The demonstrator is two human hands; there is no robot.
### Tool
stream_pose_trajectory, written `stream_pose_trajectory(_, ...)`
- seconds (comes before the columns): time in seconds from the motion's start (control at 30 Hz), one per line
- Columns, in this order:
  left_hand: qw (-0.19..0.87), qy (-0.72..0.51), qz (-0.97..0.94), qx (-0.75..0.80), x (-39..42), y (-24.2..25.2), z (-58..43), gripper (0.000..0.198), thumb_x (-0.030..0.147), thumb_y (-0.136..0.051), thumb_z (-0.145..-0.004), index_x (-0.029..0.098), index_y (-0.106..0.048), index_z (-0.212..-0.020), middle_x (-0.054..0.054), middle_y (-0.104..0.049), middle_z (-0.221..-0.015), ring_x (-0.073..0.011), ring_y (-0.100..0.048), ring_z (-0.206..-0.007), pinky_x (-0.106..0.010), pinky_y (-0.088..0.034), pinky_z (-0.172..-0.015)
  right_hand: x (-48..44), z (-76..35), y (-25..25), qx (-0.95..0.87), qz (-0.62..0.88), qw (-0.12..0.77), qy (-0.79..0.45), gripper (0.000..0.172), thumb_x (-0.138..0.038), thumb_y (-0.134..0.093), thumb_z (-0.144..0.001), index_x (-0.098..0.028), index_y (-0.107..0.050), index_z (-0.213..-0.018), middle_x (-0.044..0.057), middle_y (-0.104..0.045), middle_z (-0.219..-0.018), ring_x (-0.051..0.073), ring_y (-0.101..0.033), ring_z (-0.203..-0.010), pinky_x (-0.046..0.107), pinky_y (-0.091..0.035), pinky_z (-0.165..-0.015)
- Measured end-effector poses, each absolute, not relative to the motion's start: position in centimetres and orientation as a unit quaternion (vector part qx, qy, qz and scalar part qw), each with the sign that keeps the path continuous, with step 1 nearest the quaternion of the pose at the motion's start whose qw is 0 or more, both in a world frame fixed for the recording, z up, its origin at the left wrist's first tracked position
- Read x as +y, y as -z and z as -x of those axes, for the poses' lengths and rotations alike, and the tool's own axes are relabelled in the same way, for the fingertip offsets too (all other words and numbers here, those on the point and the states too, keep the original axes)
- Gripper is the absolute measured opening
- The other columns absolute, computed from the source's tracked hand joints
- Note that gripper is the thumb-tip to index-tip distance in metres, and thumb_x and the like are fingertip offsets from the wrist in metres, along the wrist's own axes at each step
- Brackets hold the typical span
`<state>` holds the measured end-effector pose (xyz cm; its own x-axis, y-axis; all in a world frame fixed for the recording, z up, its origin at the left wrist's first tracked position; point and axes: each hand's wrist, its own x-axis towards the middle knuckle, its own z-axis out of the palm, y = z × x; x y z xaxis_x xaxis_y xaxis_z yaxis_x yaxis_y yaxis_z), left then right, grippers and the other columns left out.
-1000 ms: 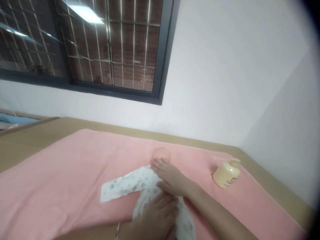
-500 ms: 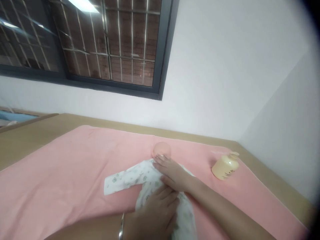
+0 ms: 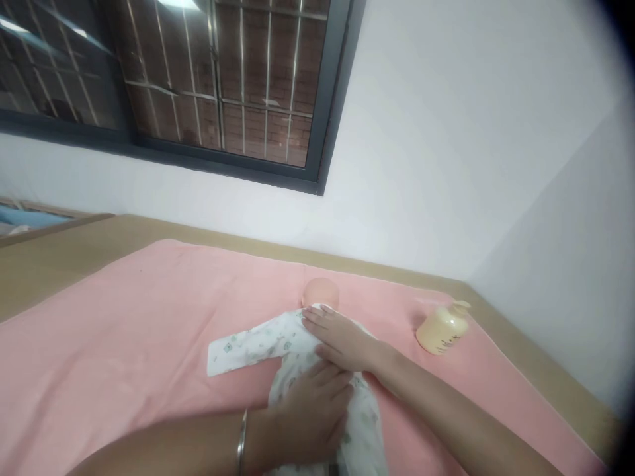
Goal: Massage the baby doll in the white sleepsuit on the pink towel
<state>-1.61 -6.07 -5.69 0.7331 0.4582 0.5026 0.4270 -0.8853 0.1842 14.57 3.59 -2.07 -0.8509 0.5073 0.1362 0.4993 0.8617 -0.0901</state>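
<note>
A doll in a white printed baby garment [image 3: 258,344] lies on a pink cloth [image 3: 124,330], its bare pink head [image 3: 321,293] pointing to the wall. One sleeve sticks out flat to the left. My right hand [image 3: 342,340] lies flat on the doll's chest near the collar, fingers stretched out. My left hand [image 3: 310,410], with a metal bangle on the wrist, presses on the garment over the belly, fingers slightly spread. Neither hand holds anything that I can see.
A pale yellow pump bottle [image 3: 441,329] stands on the pink cloth to the right of the doll. The cloth covers a tan table [image 3: 59,258] set against a white wall corner. A dark-framed barred window [image 3: 223,92] is above at the left.
The view has shifted slightly. My left forearm has come further in over the cloth, and both hands stay on the garment in nearly the same spots.
</note>
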Motion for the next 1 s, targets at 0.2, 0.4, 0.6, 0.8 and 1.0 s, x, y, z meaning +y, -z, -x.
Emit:
stream_pose_trajectory(0.2, 0.025, -0.261, -0.935, 0.241, -6.1, 5.85, 1.75, 0.033, 0.023, -0.047, -0.084, 0.014, -0.054, -0.116, -0.012, -0.056, -0.126, -0.0268, -0.044, -0.124, -0.048, -0.028, -0.112, 3.85, -14.44, 1.93, -0.958, 0.272, 0.079, -0.038, 0.06, -0.04, -0.035, -0.097, -0.013, -0.023, -0.149, 0.012, -0.018, -0.154, 0.024, -0.012, -0.143, 0.047, -0.013, -0.116)
stream_pose_trajectory(0.4, 0.034, -0.274, -0.93, 0.242, -6.13, 5.77, 1.65, 0.028, 0.022, -0.048, -0.084, 0.016, -0.056, -0.11, -0.01, -0.059, -0.121, -0.026, -0.048, -0.119, -0.046, -0.032, -0.109, 4.02, -14.56, 1.88, -0.958, 0.274, 0.073, -0.042, 0.064, -0.045, -0.036, -0.096, -0.013, -0.022, -0.15, 0.012, -0.016, -0.155, 0.024, -0.01, -0.143, 0.046, -0.013, -0.116)
stream_pose_trajectory(0.6, 0.024, -0.262, -0.936, 0.236, -6.07, 5.54, 1.88, 0.035, 0.022, -0.048, -0.084, 0.015, -0.053, -0.118, -0.011, -0.057, -0.125, -0.0258, -0.046, -0.123, -0.046, -0.033, -0.109, 4.36, -14.44, 1.92, -0.954, 0.282, 0.092, -0.041, 0.063, -0.045, -0.035, -0.097, -0.012, -0.023, -0.149, 0.013, -0.017, -0.155, 0.024, -0.011, -0.143, 0.045, -0.013, -0.116)
stream_pose_trajectory(0.8, 0.028, -0.253, -0.94, 0.226, -5.98, 5.25, 2.02, 0.034, 0.022, -0.047, -0.086, 0.014, -0.052, -0.119, -0.011, -0.056, -0.128, -0.026, -0.045, -0.125, -0.046, -0.033, -0.11, 4.44, -14.36, 1.55, -0.956, 0.277, 0.086, -0.04, 0.058, -0.04, -0.035, -0.098, -0.011, -0.028, -0.147, 0.013, -0.019, -0.154, 0.023, -0.012, -0.143, 0.044, -0.011, -0.117)
stream_pose_trajectory(1.0, 0.031, -0.261, -0.936, 0.235, -6.02, 5.15, 1.8, 0.035, 0.022, -0.047, -0.085, 0.015, -0.053, -0.119, -0.01, -0.057, -0.127, -0.0265, -0.046, -0.123, -0.046, -0.033, -0.109, 4.6, -14.57, 2.12, -0.957, 0.272, 0.093, -0.022, 0.062, -0.042, -0.036, -0.097, -0.011, -0.023, -0.149, 0.014, -0.017, -0.154, 0.024, -0.011, -0.143, 0.046, -0.014, -0.116)
